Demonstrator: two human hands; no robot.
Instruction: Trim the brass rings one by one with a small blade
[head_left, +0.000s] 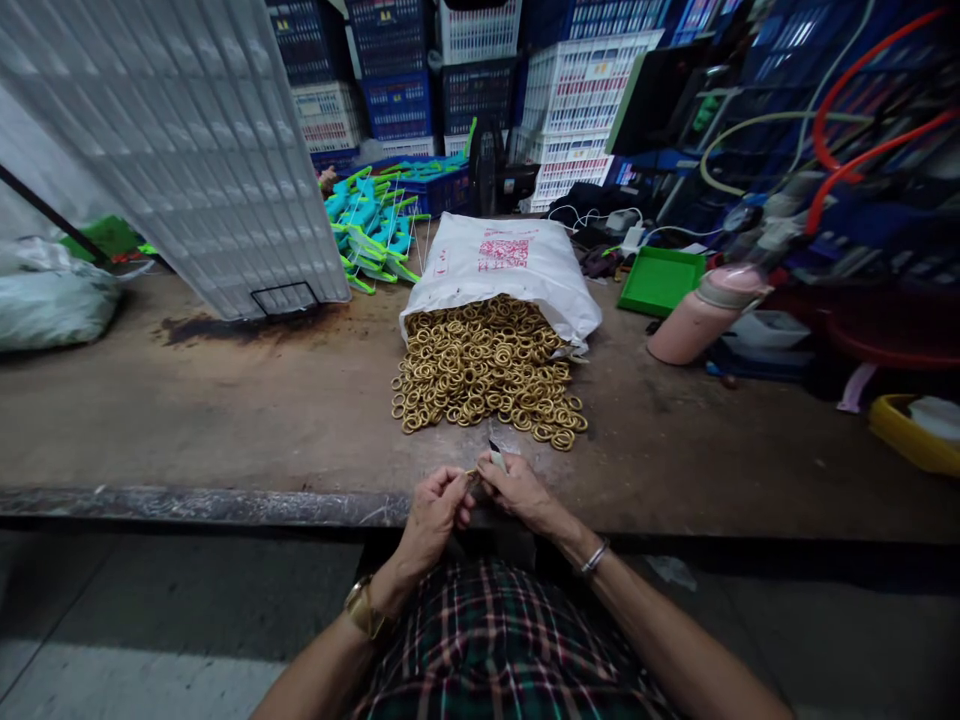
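Note:
Over the table's front edge, my left hand (437,508) is closed, its thumb and fingers pinching a gold-coloured ring (472,473). My right hand (525,492) meets it from the other side, closed around a small knife (497,457) with a pale body and dark tip; the tip points up and away from me. Fingers hide most of the ring and part of the knife. Just beyond both hands, a heap of similar gold-coloured rings (480,375) spills from the mouth of a white sack (457,262) lying on the table.
The brown worktable (225,420) bears a tall ribbed translucent panel (247,180) at left and turquoise-and-green plastic pieces (375,225) behind. To the right stand a green tray (661,280), a pink bottle (697,318) and a yellow container (911,440). Stacked crates (577,85) line the back.

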